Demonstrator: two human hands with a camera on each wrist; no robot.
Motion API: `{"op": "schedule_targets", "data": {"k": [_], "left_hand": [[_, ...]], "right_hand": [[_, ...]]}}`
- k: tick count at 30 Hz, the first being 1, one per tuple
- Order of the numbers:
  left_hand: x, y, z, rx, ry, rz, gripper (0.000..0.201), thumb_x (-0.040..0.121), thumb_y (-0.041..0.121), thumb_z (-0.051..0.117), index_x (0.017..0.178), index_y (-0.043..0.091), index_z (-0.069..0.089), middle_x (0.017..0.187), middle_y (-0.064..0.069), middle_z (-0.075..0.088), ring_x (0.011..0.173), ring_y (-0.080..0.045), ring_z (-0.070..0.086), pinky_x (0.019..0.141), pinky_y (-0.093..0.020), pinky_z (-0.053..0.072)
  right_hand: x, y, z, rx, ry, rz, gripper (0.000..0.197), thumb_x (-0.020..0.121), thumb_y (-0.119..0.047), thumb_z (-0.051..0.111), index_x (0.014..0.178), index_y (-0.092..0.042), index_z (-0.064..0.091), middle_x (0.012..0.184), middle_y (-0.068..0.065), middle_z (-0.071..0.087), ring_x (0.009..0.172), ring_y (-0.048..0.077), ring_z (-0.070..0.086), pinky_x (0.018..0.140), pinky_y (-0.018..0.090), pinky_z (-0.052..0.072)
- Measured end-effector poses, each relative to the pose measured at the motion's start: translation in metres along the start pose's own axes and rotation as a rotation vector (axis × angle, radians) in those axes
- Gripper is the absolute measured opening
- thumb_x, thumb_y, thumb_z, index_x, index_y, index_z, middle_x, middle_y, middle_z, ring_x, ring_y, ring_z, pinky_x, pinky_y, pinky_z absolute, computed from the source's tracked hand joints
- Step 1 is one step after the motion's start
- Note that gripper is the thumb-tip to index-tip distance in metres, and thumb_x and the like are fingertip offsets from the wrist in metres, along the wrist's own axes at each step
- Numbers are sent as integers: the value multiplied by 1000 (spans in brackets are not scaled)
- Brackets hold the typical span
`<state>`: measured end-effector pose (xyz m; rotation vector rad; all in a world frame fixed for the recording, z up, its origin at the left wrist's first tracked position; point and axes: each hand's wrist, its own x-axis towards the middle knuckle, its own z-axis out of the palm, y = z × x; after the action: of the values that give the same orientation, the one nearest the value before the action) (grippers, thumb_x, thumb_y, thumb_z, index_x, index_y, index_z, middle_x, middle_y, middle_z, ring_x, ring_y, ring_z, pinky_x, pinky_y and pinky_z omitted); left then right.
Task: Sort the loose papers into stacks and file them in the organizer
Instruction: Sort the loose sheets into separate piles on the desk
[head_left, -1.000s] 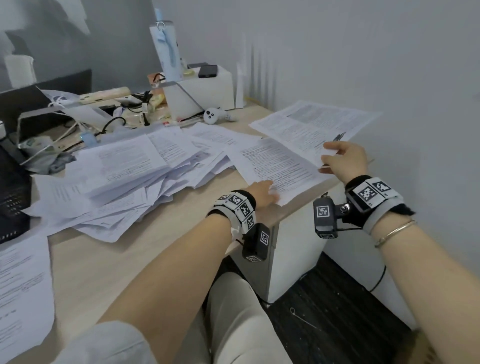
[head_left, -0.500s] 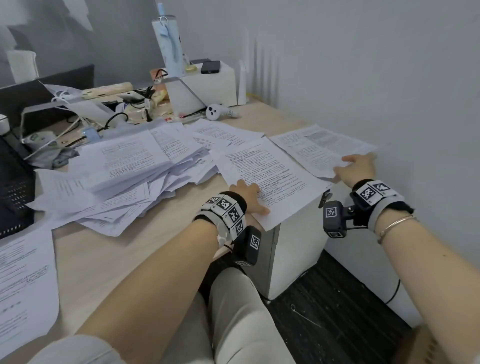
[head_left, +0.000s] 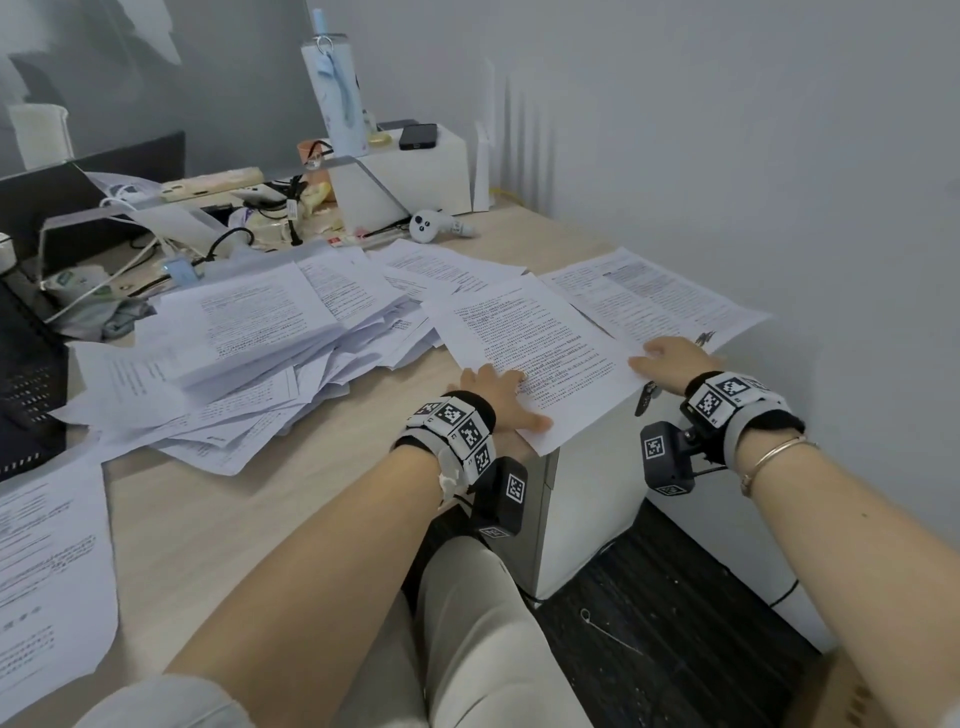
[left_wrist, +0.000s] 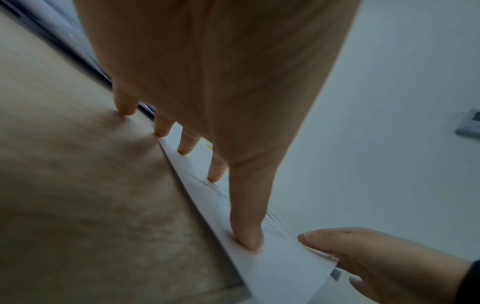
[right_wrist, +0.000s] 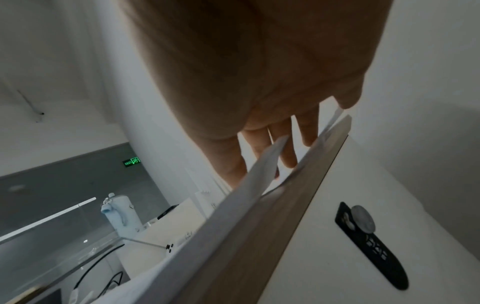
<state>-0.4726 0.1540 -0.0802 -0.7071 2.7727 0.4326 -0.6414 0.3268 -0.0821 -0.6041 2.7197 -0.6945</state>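
A printed sheet lies at the desk's right end, its near corner hanging over the edge. My left hand presses flat on its near left part, fingers spread; the thumb and two fingertips sit on the paper. My right hand lies with nearly straight fingers on the sheet's right edge. A second sheet lies flat by the wall. A large loose pile of papers covers the middle of the desk. I cannot make out an organizer.
The wall stands close on the right. A white box with a phone, a bottle, a white controller and cables crowd the back. A sheet lies near left. A white cabinet stands under the desk.
The right hand lowered the raised sheet flat by the wall, then slid left onto the near sheet's right edge. The left hand stayed pressed on the near sheet.
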Motion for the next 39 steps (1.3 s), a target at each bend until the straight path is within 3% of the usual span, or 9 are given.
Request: {"op": "schedule_targets", "data": {"k": [4, 9, 15, 19, 24, 28, 32, 35, 39], "left_hand": [[-1, 2, -4, -96, 43, 11, 86, 78, 67, 54, 146, 25, 24, 152, -9, 24, 141, -34, 16, 112, -56, 19], [-11, -8, -24, -283, 120, 44, 77, 86, 55, 56, 147, 18, 27, 151, -12, 29, 139, -31, 26, 113, -45, 25], [-28, -41, -47, -423, 190, 28, 61, 89, 45, 58, 140, 18, 37, 145, -6, 40, 130, -22, 42, 106, -34, 34], [-46, -71, -61, -490, 280, -1, 53, 91, 36, 58, 137, 15, 41, 142, -6, 44, 129, -20, 43, 95, -24, 31], [-67, -119, -75, -475, 363, -80, 53, 89, 34, 59, 136, 16, 41, 140, -7, 45, 123, -21, 46, 83, -22, 34], [-86, -156, -83, -514, 431, -138, 48, 92, 28, 57, 134, 11, 43, 137, -5, 47, 117, -18, 47, 69, -4, 37], [-107, -192, -87, -584, 518, -208, 51, 91, 28, 59, 136, 11, 42, 140, -7, 46, 128, -20, 43, 96, -23, 32], [-121, -214, -85, -659, 568, -255, 52, 89, 25, 62, 135, 11, 42, 138, -8, 47, 125, -19, 46, 95, -25, 36], [-135, -238, -80, -781, 593, -313, 54, 88, 24, 64, 135, 13, 41, 134, -7, 51, 118, -19, 50, 88, -25, 38]], "right_hand": [[-5, -12, -7, 15, 170, -66, 60, 89, -35, 58, 142, -16, 39, 148, 7, 39, 140, 29, 26, 116, 52, 15], [-20, -51, -12, 37, 190, -165, 48, 89, -32, 57, 135, -19, 49, 147, 0, 40, 141, 23, 27, 116, 49, -6], [-40, -106, 4, 151, 106, -301, 45, 87, -29, 60, 130, -16, 52, 142, 3, 46, 134, 23, 38, 116, 47, 18], [-56, -148, 18, 196, 37, -385, 46, 89, -26, 59, 132, -12, 51, 142, 2, 46, 132, 20, 41, 111, 32, 28], [-72, -200, 43, 191, -15, -470, 46, 89, -23, 59, 133, -11, 51, 142, 4, 46, 132, 18, 41, 102, 23, 30], [-82, -238, 67, 200, -77, -540, 46, 89, -20, 57, 133, -10, 49, 142, 6, 46, 130, 20, 42, 100, 25, 33], [-92, -276, 92, 218, -144, -560, 57, 90, -18, 57, 142, -10, 36, 147, 7, 39, 133, 20, 39, 97, 23, 32], [-97, -299, 112, 240, -206, -571, 65, 89, -17, 56, 146, -10, 26, 149, 9, 35, 135, 22, 36, 98, 22, 30], [-98, -322, 135, 190, -245, -610, 53, 90, -18, 57, 139, -8, 41, 145, 7, 40, 133, 21, 38, 100, 25, 32]]}}
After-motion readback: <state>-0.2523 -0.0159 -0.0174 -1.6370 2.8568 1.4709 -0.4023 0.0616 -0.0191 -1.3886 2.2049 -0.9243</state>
